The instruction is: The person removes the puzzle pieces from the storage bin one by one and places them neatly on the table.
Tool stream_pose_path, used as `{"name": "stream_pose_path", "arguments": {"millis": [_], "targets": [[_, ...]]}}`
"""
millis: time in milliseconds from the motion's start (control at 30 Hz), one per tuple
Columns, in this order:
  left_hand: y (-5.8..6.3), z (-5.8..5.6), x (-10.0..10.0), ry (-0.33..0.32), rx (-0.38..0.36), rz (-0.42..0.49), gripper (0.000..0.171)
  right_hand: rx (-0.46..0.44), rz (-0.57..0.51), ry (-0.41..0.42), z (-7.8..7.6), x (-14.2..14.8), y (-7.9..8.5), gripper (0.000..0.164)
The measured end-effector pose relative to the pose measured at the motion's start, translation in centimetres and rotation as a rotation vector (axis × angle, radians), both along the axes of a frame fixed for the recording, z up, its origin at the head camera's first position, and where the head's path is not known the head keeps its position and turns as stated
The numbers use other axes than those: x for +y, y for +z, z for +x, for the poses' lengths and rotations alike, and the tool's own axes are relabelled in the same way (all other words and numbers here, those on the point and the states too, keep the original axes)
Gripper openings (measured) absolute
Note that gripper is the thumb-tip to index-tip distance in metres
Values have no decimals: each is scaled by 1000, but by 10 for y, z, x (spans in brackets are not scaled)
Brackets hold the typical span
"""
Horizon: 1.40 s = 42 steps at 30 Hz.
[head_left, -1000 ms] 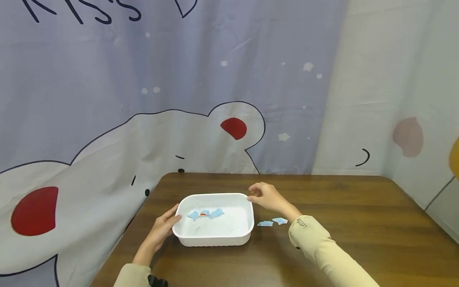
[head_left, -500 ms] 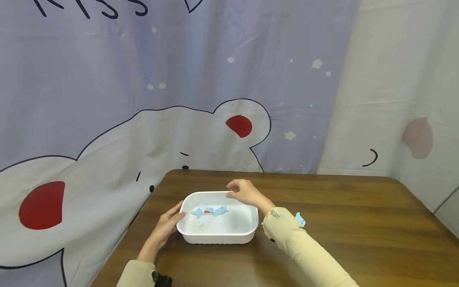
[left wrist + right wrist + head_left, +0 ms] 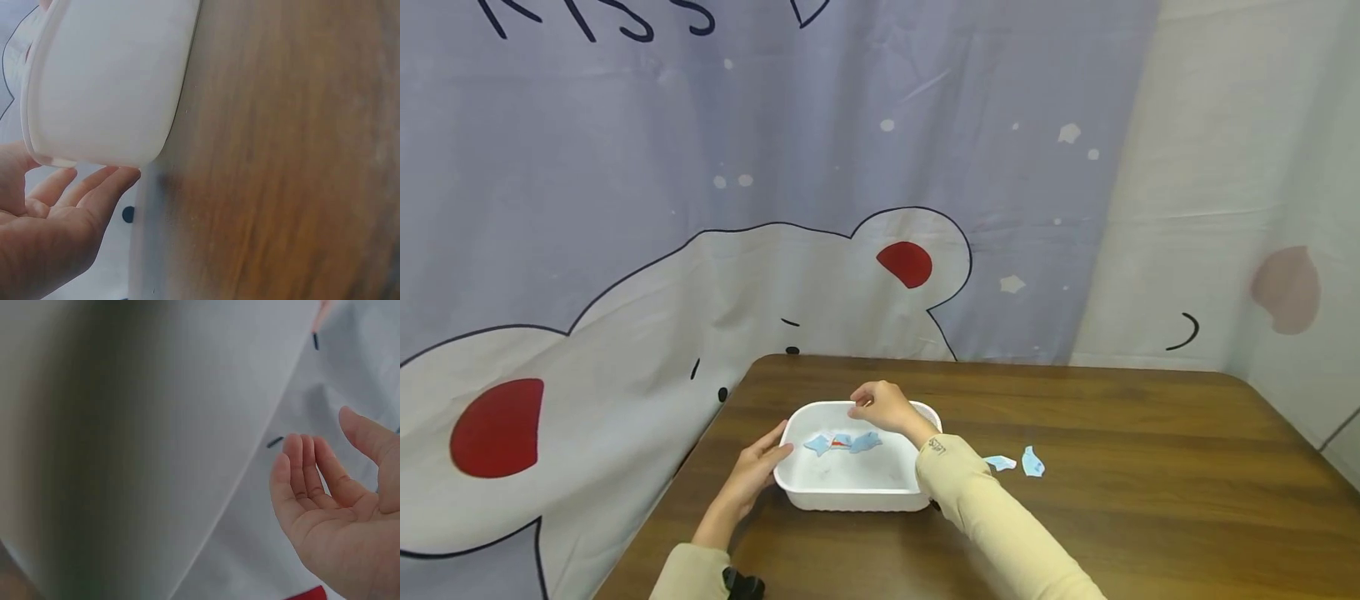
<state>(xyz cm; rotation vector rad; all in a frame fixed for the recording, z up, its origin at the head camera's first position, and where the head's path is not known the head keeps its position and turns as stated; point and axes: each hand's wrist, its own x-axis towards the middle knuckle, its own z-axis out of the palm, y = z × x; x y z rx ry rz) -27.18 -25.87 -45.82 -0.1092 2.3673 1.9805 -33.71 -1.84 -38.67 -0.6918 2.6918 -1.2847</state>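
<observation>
Now, nearest, the left hand [image 3: 751, 473] braces the left end of the white tub [image 3: 865, 500] as it did a second ago, fingers stretched loosely against the outer wall, thumb at the rim. Inside the tub, three blue scraps [image 3: 866, 442] lie in the same row. On the wooden table [image 3: 1165, 450], two more blue scraps [image 3: 1032, 462] now sit farther right of the tub than before, one turned. The right hand [image 3: 887, 408] has swung left from the tub's far corner to its far rim, fingers softly bent, thumb apart, with nothing visible in its grasp. A patterned curtain [image 3: 880, 167] hangs behind.
</observation>
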Motion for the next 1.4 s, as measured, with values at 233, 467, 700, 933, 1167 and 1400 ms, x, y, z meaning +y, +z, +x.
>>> {"name": "stream_pose_path", "arguments": {"millis": [233, 467, 700, 933, 1167, 1400], "targets": [[-3, -2, 0, 2, 14, 24, 57, 50, 109, -20, -9, 0, -21, 27], [-6, -3, -1, 6, 17, 26, 57, 19, 110, -7, -13, 5, -46, 25], [-7, -2, 0, -1, 16, 38, 57, -22, 113, 1, -14, 7, -60, 36], [-2, 0, -1, -11, 12, 27, 58, 24, 156, 22, -13, 7, -62, 44], [-4, 0, -1, -6, 16, 21, 58, 6, 207, 13, -15, 7, -68, 39], [-5, -2, -1, 3, 16, 31, 57, 18, 223, 32, -15, 7, -67, 27]]}}
